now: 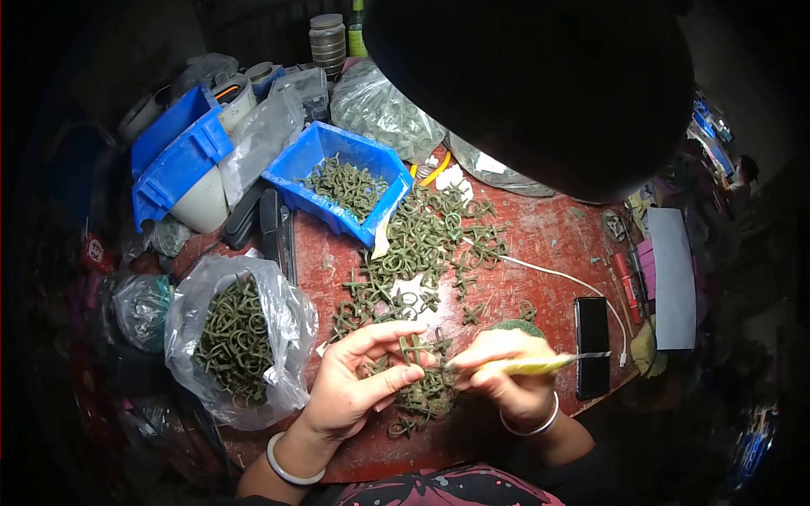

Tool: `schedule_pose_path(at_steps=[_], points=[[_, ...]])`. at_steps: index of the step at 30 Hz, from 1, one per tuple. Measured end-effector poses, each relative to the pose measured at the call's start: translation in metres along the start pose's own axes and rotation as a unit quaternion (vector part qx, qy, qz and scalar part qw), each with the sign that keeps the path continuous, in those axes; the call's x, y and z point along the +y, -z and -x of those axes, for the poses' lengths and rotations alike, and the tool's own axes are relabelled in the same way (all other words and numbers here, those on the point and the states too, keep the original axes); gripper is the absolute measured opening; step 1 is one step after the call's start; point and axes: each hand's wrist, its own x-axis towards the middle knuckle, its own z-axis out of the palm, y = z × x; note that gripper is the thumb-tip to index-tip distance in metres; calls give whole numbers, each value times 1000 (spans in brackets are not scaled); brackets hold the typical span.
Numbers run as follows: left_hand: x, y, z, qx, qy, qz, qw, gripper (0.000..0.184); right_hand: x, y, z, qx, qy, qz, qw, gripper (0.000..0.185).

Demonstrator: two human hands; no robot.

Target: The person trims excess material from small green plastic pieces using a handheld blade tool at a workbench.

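Note:
My left hand (354, 384) is closed, thumb and fingers pinching a small dark green piece with a cross shape (412, 347). My right hand (513, 358) grips a slim tool with a yellow handle (533, 365); a thin metal end sticks out to the right, and its working tip points at the held piece. Whether the tip touches it I cannot tell. Below and between both hands lies a small heap of similar green pieces (429, 401). Partly behind my right hand sits a round green object (518, 326). A larger spread of green ring-and-cross pieces (413, 244) covers the table beyond my hands.
A blue bin (283, 169) and an open plastic bag (291, 329), both holding green pieces, stand at left. A phone (592, 337), white cable (582, 281) and grey sheet (671, 278) lie at right on the red table (548, 232). A large dark shape (531, 84) hangs overhead.

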Motion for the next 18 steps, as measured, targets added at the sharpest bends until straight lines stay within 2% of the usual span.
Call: schedule_pose_path(at_steps=[1, 3, 4, 5, 7, 9, 10, 11, 13, 15, 18], points=[[0, 0, 0, -5, 3, -3, 1000, 40, 2, -7, 4, 104, -4, -48, 993, 15], [2, 0, 0, -9, 17, 6, 1000, 40, -6, -8, 2, 172, -59, -64, 981, 16], [2, 0, -1, -14, 32, 15, 999, 40, -2, -5, 1, 143, -58, 61, 986, 17], [1, 0, 0, -15, 32, 15, 999, 40, -2, -3, -9, 79, 29, 178, 980, 21], [-3, 0, 0, -47, 41, 37, 997, 42, -5, -9, -17, 24, 80, 238, 968, 25], [-3, -1, 0, -44, 64, 3, 997, 44, -4, -12, -13, 24, 57, 235, 970, 25], [-8, 0, -4, -57, -37, -110, 992, 45, -3, -11, -12, 27, 62, 243, 968, 24], [-10, 0, -6, -68, -138, -222, 963, 45, -2, -11, -12, 29, 66, 251, 965, 24], [-1, -3, -4, -41, -130, -261, 956, 42, -1, -12, -10, 40, 73, 270, 959, 24], [1, -4, -4, 0, -223, -367, 903, 38, 0, -14, -8, 59, 70, 315, 945, 24], [1, -6, -3, 22, -226, -390, 892, 34, -2, -15, -10, 55, 95, 333, 936, 27]])
